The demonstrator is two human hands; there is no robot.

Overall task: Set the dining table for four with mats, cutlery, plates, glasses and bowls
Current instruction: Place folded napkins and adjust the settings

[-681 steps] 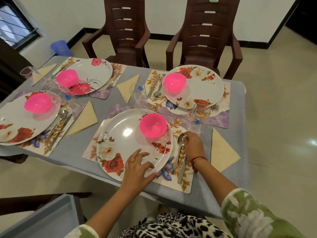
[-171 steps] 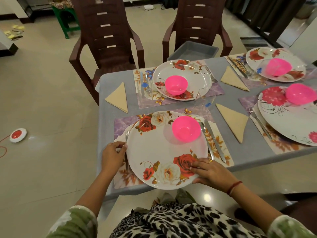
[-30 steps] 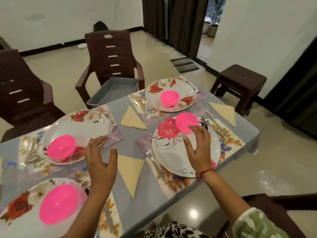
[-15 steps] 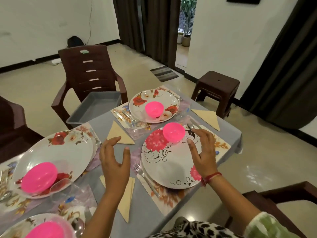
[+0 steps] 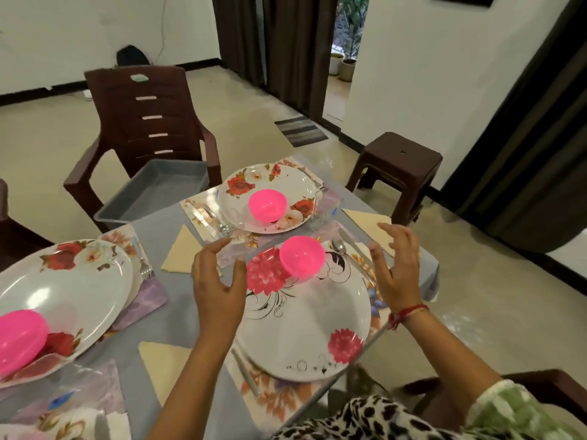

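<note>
Left grip (image 5: 219,281) and right grip (image 5: 397,268) hover spread-fingered, empty, flanking the near plate (image 5: 301,331). The left forearm (image 5: 203,360) hides the head of a cutlery piece (image 5: 246,373) beside it.

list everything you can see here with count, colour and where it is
plates: three clearly seen, white floral, on mats
bowls: three, pink, one on each plate
mats: floral, under plates, count unclear
cutlery: silver, beside plates, count unclear
glasses: two made out, clear, by far plate and bottom left
napkins: three, beige, on table between settings
table: one, grey cloth, centre
chair: one whole, brown, beyond table
tray: one, grey, on chair
stool: one, brown, right of table
curtains: dark brown, by doorway
left hand: open, over near plate's left edge
right hand: open, over its right edge
</note>
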